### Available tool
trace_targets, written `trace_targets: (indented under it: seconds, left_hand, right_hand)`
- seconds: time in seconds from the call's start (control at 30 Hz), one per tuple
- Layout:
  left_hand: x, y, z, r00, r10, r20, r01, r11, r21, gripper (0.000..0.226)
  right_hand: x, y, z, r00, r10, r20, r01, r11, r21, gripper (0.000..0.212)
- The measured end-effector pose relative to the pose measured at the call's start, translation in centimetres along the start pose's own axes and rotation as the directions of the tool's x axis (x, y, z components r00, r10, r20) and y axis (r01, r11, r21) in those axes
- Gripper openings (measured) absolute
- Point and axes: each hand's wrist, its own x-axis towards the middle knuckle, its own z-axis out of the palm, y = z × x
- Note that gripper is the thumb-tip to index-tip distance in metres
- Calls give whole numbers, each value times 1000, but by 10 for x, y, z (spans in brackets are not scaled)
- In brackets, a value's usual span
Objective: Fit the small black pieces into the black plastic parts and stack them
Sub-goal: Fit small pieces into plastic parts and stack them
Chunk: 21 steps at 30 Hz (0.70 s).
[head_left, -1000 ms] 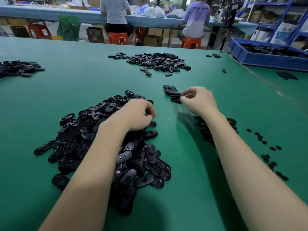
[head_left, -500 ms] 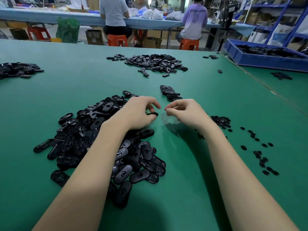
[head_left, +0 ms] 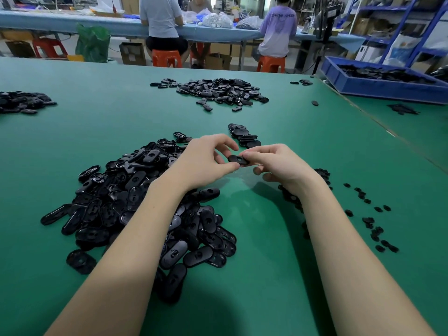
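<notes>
Left hand: your left hand point(head_left: 203, 161) pinches the oval black plastic part point(head_left: 238, 160) above the green table point(head_left: 97, 122).
Right hand: your right hand point(head_left: 278, 163) pinches its other end.

1. A flat, oval black plastic part point(head_left: 238, 160) with a central slot is hovering above the green tabletop point(head_left: 315, 146), pinched between both hands.
2. A heap of identical oval parts point(head_left: 135, 202) is lying left of centre.
3. Small black pieces point(head_left: 371, 219) are lying scattered towards the right edge.
4. A short stack point(head_left: 243, 135) is sitting just beyond the hands.
</notes>
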Motion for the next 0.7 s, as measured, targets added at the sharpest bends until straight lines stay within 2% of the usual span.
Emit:
trace_targets:
  seconds: [0.13, 0.2, 0.27, 0.37, 0.53, 0.7]
  left_hand:
    - [1, -1, 2, 1000, 12, -15, -11, 996, 89, 15]
    - [1, -2, 2, 1000, 7, -27, -5, 996, 86, 13]
    - [2, -3, 2, 999, 13, -31, -10, 996, 85, 12]
    - [2, -6, 3, 999, 10, -31, -7, 996, 91, 12]
    - [2, -7, 7, 999, 23, -26, -20, 994, 106, 14]
    - [3, -8, 7, 999, 30, -30, -27, 995, 100, 15]
  right_hand:
    - [-1, -2, -8, 1000, 19, -16, -20, 997, -81, 18]
    - [0, 1, -19, 986, -10, -164, -22, 981, -192, 16]
    - [1, 9, -31, 938, -68, -339, -55, 939, -340, 16]
    - [-2, 20, -42, 885, -73, -459, -171, 866, -469, 14]
    - [-3, 21, -41, 914, -64, -402, -199, 791, -578, 7]
    - [-4, 16, -32, 924, -71, -375, -217, 709, -671, 9]
